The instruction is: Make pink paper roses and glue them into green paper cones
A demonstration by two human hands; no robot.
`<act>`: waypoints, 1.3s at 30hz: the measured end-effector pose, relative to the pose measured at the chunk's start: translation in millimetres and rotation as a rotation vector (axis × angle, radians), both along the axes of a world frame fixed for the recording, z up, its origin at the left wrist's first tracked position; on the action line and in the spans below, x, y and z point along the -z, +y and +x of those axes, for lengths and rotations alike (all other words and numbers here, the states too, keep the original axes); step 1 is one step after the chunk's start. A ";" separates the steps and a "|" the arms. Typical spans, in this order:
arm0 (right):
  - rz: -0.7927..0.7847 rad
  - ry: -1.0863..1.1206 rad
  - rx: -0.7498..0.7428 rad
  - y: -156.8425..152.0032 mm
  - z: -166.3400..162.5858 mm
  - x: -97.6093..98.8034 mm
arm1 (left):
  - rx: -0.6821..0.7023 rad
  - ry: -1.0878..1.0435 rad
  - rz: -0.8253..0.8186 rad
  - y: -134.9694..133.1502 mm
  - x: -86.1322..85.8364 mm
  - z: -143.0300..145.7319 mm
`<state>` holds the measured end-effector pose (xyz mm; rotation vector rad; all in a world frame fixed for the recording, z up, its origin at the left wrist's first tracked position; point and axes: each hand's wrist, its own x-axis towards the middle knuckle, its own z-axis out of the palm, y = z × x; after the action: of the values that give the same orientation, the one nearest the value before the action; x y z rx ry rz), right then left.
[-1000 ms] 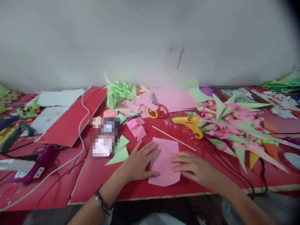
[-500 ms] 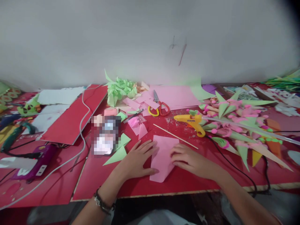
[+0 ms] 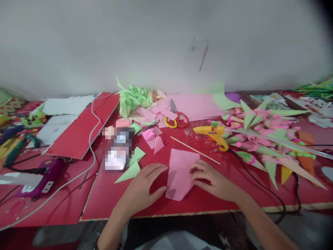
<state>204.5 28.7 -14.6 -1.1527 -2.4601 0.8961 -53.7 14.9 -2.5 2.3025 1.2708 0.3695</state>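
A pink sheet of paper lies on the red table in front of me, its lower right corner cut away or folded at a slant. My left hand is open just left of the sheet, thumb and fingers apart, holding nothing. At the sheet's right edge, my right hand rests with bent, spread fingers, the tips on or against the paper. Beyond the sheet a thin wooden stick lies at a slant. Green paper triangles lie left of my left hand.
A yellow glue gun with a long clear glue stick lies right, beside a pile of paper flowers. Scissors lie near pink paper scraps. A phone, white cable and purple power strip are at left.
My left hand has drawn back left off the pink sheet, its fingers now clear of the paper. My right hand has stayed nearly in place at the right edge.
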 end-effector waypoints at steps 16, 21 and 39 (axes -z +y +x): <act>-0.004 -0.092 -0.004 13.4 24.6 -11.5 | 0.171 0.147 0.075 15.7 15.6 35.0; 0.023 -0.002 0.063 16.4 12.9 -5.5 | 0.159 0.131 0.055 17.0 15.6 34.6; 0.280 -0.086 0.220 28.7 -20.0 11.6 | 0.029 0.064 0.136 16.1 22.7 44.6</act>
<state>184.5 57.4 -26.2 -1.3468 -2.3679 0.4330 -9.0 30.9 -25.2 2.4620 1.2772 0.3866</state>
